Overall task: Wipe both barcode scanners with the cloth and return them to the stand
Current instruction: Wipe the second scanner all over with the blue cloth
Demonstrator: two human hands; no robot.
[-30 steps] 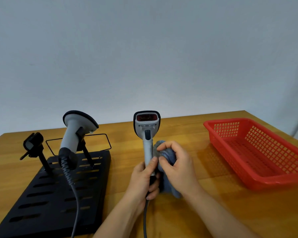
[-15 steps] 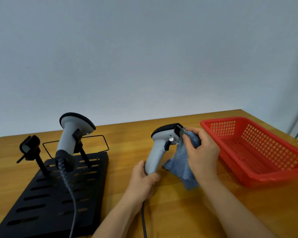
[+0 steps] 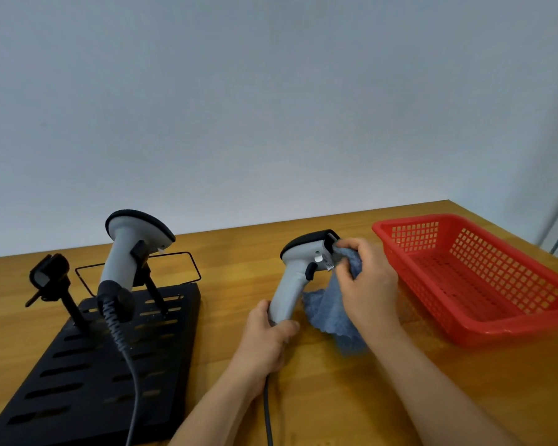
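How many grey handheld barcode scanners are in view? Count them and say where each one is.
2. One grey barcode scanner sits in a cradle on the black slotted stand. The other scanner is held by the left hand while the right hand presses the blue cloth to its head.

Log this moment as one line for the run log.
left hand: grips handheld scanner handle | right hand: presses blue cloth on its head | second scanner: in stand | red basket: empty

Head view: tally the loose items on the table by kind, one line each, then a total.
Barcode scanners: 2, one on the stand, one held
Cloth: 1
Stand: 1
Red basket: 1
Total: 5
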